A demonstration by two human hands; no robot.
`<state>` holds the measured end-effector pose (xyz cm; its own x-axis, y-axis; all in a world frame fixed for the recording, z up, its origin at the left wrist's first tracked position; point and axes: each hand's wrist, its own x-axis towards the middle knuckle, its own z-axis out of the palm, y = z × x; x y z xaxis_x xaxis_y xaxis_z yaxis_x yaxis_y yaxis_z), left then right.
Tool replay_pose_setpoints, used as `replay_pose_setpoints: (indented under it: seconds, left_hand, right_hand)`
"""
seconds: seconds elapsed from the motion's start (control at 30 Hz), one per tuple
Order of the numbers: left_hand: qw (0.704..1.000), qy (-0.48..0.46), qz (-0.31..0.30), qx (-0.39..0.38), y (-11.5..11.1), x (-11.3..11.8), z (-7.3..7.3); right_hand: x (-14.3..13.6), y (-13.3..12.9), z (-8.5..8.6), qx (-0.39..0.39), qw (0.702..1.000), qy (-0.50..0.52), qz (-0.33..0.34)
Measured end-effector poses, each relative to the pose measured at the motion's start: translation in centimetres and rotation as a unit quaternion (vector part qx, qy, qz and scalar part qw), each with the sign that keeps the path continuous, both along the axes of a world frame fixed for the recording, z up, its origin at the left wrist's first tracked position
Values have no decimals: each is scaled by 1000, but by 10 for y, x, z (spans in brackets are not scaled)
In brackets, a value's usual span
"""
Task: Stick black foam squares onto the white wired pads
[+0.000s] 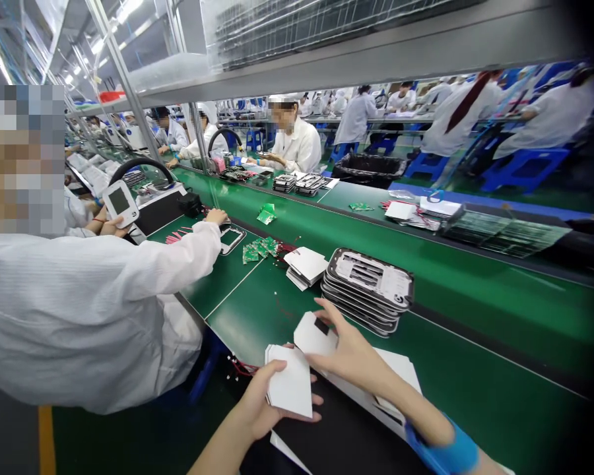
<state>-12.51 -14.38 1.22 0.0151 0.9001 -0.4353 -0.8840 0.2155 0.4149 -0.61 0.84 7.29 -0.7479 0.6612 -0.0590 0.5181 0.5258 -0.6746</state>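
My left hand (pixel 262 402) is closed around a small stack of white rectangular sheets (pixel 293 382), thumb on top and fingers beneath. Just to its right, my right hand (pixel 344 343) grips a white sheet with cut corners (pixel 307 340) by its right side; a black square patch (pixel 321 326) shows on it. The two hands nearly meet, and the white pieces come close together at their edges. Under my right forearm lie more white sheets (pixel 398 369), partly hidden by the arm. A blue band (pixel 450 448) circles my right wrist.
Beyond my hands stand a stack of white-and-black device frames (pixel 369 284) and a pile of white sheets (pixel 304 265). Green circuit boards (pixel 260 249) with red wires lie farther left. A co-worker in a white coat (pixel 103 310) reaches over the green bench (pixel 237 316) at left.
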Motion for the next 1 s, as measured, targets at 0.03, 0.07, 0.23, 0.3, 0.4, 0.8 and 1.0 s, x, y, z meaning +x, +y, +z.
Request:
replay_pose_setpoints:
  seconds: [0.03, 0.07, 0.23, 0.3, 0.4, 0.8, 1.0]
  left_hand:
    - [1000, -1, 4, 2, -2, -2, 0]
    - [1000, -1, 5, 4, -4, -3, 0]
    - [1000, 17, 6, 9, -16, -9, 8]
    - [1000, 26, 7, 10, -20, -11, 11]
    - [1000, 27, 4, 15, -21, -11, 13]
    - [998, 13, -44, 33, -7, 9, 11]
    - [997, 2, -50, 67, 8, 24, 12]
  right_hand:
    - [-9, 8, -2, 18, 1000, -4, 8]
    - [-18, 15, -4, 38, 999, -9, 20]
    - [-52, 31, -18, 103, 990, -30, 92]
    - [-57, 34, -22, 119, 986, -38, 114]
    - [-60, 38, -28, 128, 982, -49, 131]
    - [-15, 25, -2, 185, 977, -44, 101]
    - [88, -7, 22, 189, 981, 9, -34]
